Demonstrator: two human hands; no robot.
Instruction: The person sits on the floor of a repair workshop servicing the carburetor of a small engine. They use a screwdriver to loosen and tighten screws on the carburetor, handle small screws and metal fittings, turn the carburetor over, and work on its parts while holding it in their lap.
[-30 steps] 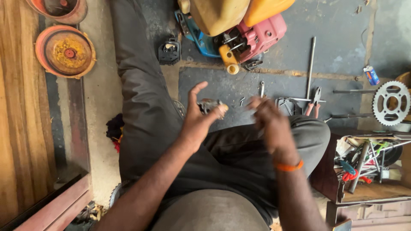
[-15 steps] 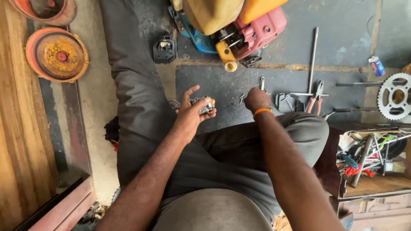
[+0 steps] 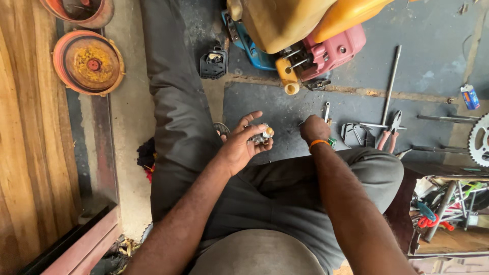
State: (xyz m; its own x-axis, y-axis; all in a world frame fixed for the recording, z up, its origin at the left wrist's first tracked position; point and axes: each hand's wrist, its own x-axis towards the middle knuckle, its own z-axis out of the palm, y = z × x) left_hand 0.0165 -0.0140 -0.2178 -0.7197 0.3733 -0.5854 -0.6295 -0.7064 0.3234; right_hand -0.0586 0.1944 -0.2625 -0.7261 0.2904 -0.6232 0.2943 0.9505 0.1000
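My left hand (image 3: pixel 238 146) is raised over my lap and grips a small metal engine part (image 3: pixel 261 135) with a yellowish end between thumb and fingers. My right hand (image 3: pixel 313 128), with an orange band (image 3: pixel 319 143) on the wrist, reaches down to the dark floor mat (image 3: pixel 285 104) just right of the part. Its fingers curl downward and are hidden behind the back of the hand. A small silver spanner (image 3: pixel 326 110) lies just beyond its knuckles. I sit cross-legged in grey trousers.
A small engine with a yellow tank and pink housing (image 3: pixel 336 48) stands ahead. Red-handled pliers (image 3: pixel 389 133), a long rod (image 3: pixel 391 81) and a sprocket (image 3: pixel 479 140) lie to the right. A tool-filled box (image 3: pixel 448 214) sits lower right, a black part (image 3: pixel 213 62) and rusty orange discs (image 3: pixel 89 61) to the left.
My right hand has moved forward from beside the left hand down to the mat. My left hand has closed around the metal part and stayed in place.
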